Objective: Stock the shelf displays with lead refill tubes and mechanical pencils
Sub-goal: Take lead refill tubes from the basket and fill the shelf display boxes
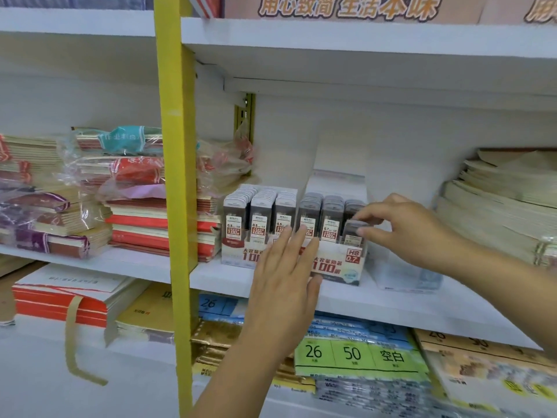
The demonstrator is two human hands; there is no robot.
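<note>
Open room lies between the display box and the upper shelf, while red notebooks hem its left, a clear case and paper stack its right, and the left hand and the right hand, pinching a refill tube, block its front.

The left hand covers the left part of the 0.7 display box front, hiding some of its print. Fingers of the right hand hide the top of the front-right lead tube. Both forearms run off the frame's edges. The banner along the top is cropped; packs at lower right are blurred.
</note>
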